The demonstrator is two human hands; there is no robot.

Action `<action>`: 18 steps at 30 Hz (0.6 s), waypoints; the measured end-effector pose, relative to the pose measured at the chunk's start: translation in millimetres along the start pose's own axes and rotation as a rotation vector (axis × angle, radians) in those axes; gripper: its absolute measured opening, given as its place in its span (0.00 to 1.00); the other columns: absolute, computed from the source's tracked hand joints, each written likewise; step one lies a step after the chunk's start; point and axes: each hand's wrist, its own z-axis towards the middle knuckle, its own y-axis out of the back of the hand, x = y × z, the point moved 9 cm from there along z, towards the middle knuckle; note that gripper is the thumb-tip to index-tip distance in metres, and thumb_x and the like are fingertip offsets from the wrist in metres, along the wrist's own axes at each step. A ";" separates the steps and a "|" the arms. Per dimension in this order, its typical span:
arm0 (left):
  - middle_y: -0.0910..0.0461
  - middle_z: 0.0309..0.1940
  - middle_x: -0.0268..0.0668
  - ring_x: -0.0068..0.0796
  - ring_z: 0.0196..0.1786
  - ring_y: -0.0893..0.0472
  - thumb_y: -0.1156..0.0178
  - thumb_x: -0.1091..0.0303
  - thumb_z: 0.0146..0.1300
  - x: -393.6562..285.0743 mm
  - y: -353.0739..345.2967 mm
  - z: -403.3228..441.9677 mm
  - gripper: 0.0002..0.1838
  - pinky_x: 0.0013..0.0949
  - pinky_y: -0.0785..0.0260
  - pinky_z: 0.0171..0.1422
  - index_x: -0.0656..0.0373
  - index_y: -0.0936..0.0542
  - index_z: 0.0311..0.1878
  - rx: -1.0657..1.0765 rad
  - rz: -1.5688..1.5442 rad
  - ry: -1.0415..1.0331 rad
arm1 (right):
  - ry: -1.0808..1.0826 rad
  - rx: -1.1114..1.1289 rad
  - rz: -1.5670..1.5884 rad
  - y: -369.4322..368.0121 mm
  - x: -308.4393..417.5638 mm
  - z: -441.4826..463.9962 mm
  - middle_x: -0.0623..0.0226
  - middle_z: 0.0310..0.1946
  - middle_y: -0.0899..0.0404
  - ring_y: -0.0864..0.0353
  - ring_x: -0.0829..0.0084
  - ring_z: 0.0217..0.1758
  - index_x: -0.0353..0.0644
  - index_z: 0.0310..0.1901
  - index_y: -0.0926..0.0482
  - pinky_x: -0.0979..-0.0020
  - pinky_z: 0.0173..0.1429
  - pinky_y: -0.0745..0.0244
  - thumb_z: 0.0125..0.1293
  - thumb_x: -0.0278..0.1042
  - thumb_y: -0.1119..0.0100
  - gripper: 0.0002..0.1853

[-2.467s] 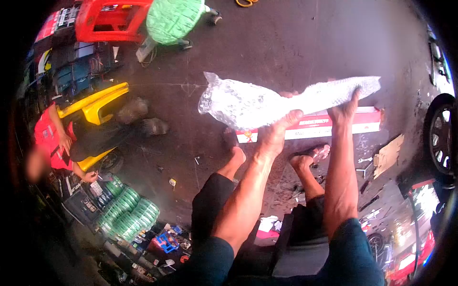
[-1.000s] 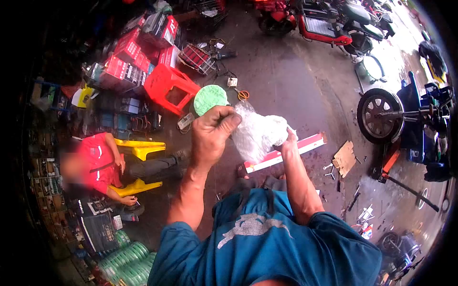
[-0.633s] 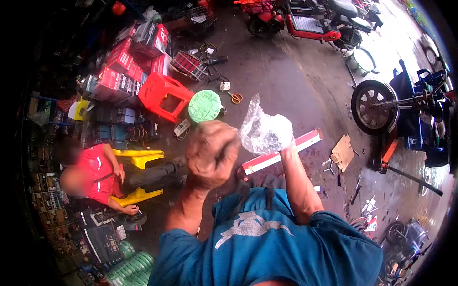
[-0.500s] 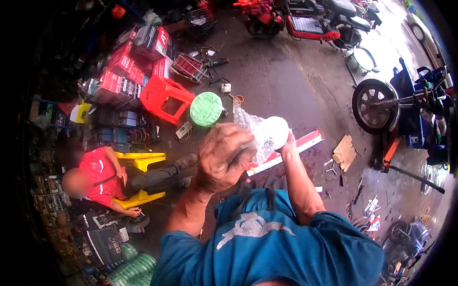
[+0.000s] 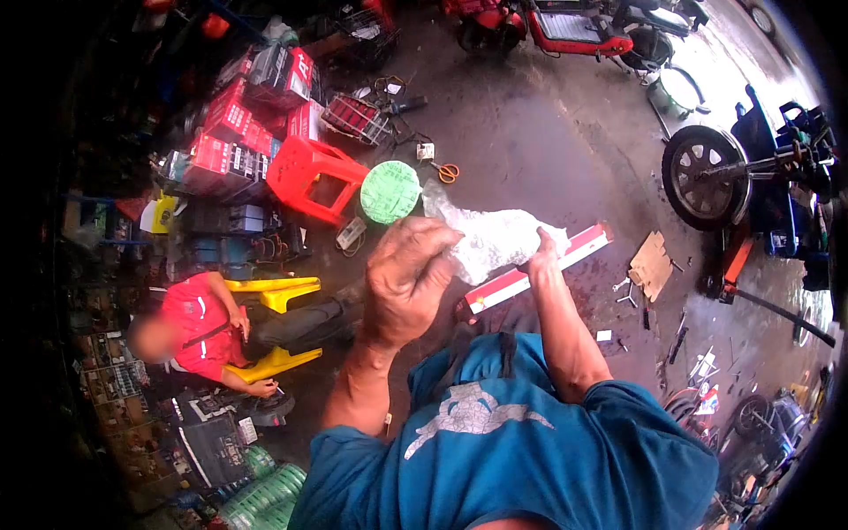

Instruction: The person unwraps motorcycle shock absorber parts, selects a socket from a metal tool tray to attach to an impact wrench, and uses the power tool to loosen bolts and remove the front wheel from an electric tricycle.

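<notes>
Right hand (image 5: 547, 258) gripping a white wrapped bundle (image 5: 503, 237), contents hidden; left hand (image 5: 408, 281) curled, any pinch unclear

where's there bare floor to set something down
Widest bare floor lies beyond the wrapped bundle, between the orange-handled scissors, red scooter and spoked wheel. Crowded: around the red boxes and red stool.

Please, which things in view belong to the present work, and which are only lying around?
Job in hand:
wrapped parcel, held in the right hand
probably the long box on the floor

Apparently just lying about:
scissors
cardboard
red stool
green seat
</notes>
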 end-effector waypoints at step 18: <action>0.21 0.46 0.43 0.42 0.50 0.21 0.29 0.76 0.50 17.4 -13.5 -32.2 0.23 0.37 0.28 0.55 0.61 0.22 0.51 -0.076 0.114 0.098 | 0.041 -0.138 -0.109 -11.9 -1.1 -43.9 0.48 0.63 0.31 0.31 0.47 0.65 0.33 0.65 0.37 0.43 0.69 0.38 0.71 0.50 0.58 0.30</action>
